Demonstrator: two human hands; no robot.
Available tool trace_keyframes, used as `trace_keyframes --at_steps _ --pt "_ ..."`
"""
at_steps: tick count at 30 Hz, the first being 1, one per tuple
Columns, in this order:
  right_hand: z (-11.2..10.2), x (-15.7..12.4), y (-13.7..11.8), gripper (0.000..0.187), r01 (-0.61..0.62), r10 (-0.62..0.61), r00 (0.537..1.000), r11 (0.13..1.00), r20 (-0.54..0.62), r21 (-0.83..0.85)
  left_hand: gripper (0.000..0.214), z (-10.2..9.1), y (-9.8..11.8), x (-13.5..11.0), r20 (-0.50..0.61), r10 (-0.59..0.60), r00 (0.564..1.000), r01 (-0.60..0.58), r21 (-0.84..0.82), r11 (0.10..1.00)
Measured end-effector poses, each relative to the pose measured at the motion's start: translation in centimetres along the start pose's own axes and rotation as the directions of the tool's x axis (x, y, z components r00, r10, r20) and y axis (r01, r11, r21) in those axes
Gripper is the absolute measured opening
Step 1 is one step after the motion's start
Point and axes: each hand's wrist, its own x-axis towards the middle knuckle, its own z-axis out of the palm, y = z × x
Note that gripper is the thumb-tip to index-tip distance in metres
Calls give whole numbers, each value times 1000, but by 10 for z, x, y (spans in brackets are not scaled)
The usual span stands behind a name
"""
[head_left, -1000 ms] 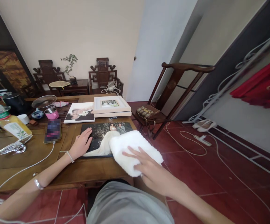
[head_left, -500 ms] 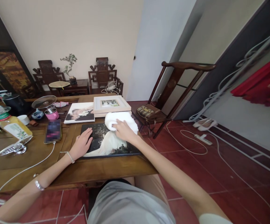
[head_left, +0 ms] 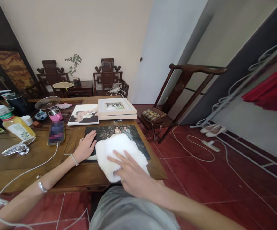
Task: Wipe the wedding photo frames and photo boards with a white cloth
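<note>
A dark photo panel (head_left: 138, 140) with two people pictured on it lies flat near the table's front edge. My left hand (head_left: 87, 145) rests on its left border, open, fingers stretched out. Over the lower part of the panel is a fluffy white cloth (head_left: 112, 148), which hangs a little past the panel's near edge. My right hand (head_left: 126, 169) holds the cloth from above, fingers spread over it and thumb at a fold. The cloth hides much of the picture.
Behind the panel lie a white-bordered photo print (head_left: 84, 115) and stacked pale frames (head_left: 116, 108). At left are a phone (head_left: 56, 132) on a cable, a pink cup (head_left: 55, 115), a yellow bottle (head_left: 18, 126) and a metal clip (head_left: 18, 148). A wooden chair (head_left: 157, 116) stands right.
My right hand has drawn the white cloth toward me, from the panel's far edge to its near edge. The cloth is spread wider, uncovering the pictured people. My left hand stays put.
</note>
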Motion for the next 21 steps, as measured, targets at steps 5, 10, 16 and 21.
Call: trace_keyframes --at_steps 5,10,16,21 --pt "-15 51 45 49 -172 169 984 984 -56 -53 46 2 -4 0 12 4 1000 -4 3 1000" --pt "-26 103 72 43 -336 326 941 931 -92 -144 48 0 -4 2 -4 11 1000 -11 -78 997" --pt "-13 90 27 46 -173 171 985 978 -28 -118 58 -12 7 5 -160 -43 986 -7 -299 954" --pt "-15 60 0 45 79 -82 994 996 77 39 65 -16 9 4 -197 -85 977 10 -357 934"
